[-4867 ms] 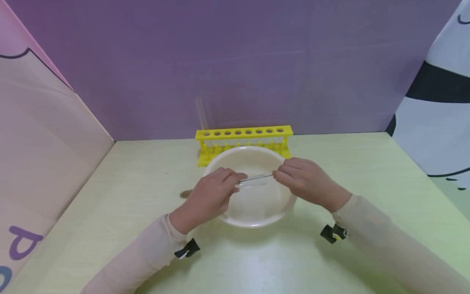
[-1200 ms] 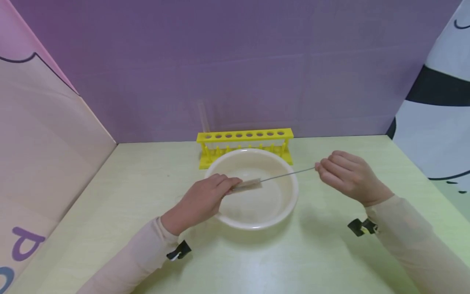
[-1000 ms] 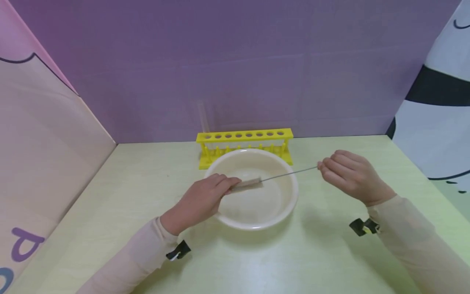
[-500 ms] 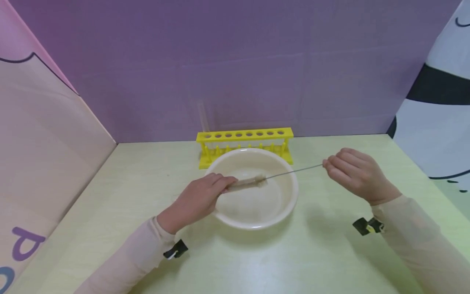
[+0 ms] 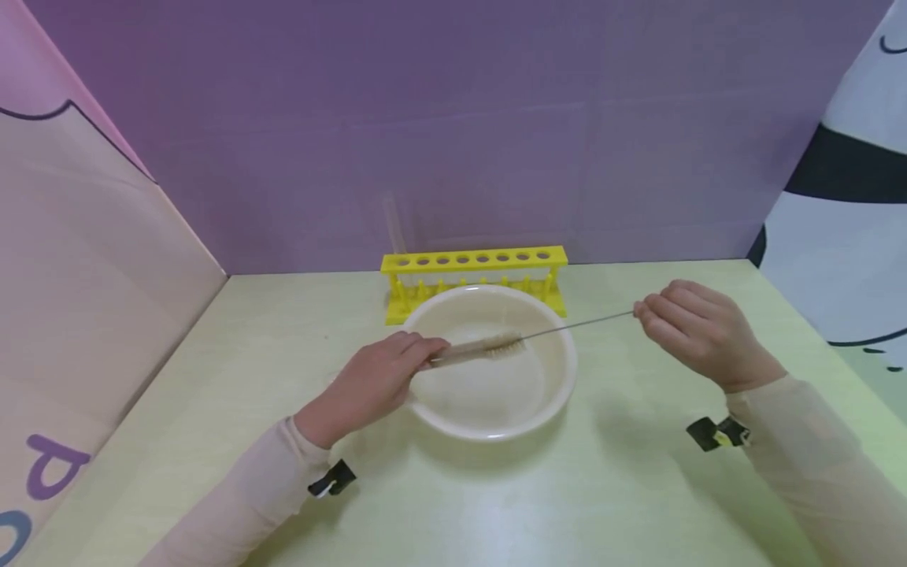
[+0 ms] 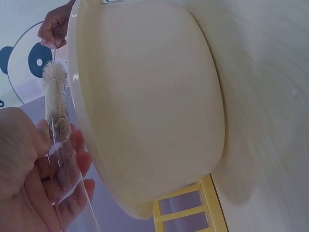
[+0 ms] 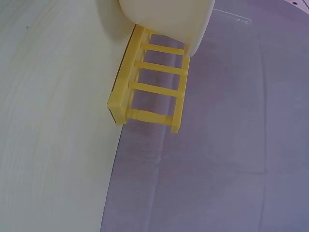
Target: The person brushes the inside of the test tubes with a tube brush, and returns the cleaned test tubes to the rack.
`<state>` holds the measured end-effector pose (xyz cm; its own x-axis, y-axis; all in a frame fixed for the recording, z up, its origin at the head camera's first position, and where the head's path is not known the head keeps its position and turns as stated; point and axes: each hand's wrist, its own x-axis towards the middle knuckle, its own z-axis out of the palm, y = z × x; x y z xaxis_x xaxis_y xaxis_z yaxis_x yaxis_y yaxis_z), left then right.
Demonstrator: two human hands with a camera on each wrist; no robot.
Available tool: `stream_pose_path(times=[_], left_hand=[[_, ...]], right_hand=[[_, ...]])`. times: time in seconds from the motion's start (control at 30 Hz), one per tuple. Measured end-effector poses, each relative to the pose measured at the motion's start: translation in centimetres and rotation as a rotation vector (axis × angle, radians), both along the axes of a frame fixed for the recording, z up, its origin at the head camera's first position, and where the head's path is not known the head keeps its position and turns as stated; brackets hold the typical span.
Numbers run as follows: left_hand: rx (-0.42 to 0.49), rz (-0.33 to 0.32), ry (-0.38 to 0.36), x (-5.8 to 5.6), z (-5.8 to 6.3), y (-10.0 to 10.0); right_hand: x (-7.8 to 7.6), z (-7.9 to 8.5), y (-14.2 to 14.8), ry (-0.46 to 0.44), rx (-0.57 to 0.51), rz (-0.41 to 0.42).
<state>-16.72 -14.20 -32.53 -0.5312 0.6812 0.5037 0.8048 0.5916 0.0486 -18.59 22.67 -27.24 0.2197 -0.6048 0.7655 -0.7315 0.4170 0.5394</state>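
My left hand (image 5: 368,382) holds a clear glass test tube (image 6: 65,169) nearly level above a cream basin (image 5: 564,398). From the tube's mouth, on its right, part of a pale-bristled test tube brush (image 5: 510,340) sticks out; the rest of the bristles is inside the glass. The left wrist view shows wet-looking glass and the fluffy bristle end (image 6: 54,72). Right of the basin, my right hand (image 5: 697,335) pinches the end of the brush's thin wire handle, which runs taut across the basin's rim. The right wrist view does not include that hand.
Behind the basin stands a yellow test tube rack (image 5: 475,258), close to the purple back wall (image 5: 482,142). Another clear test tube (image 5: 394,224) stands in its leftmost hole. Printed side panels border the pale table (image 5: 482,512) at left and right.
My right hand has moved right and slightly up, and bristles formerly inside the tube now partly show outside its mouth. My left hand has shifted a little left. Basin and rack stay put.
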Motion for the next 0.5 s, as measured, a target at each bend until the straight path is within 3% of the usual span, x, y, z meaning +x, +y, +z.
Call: stream_pose_path(times=[0.5], left_hand=[[0.0, -0.002, 0.024, -0.1, -0.4, -1.1]], right_hand=[[0.3, 0.1, 0.3, -0.019, -0.05, -0.002]])
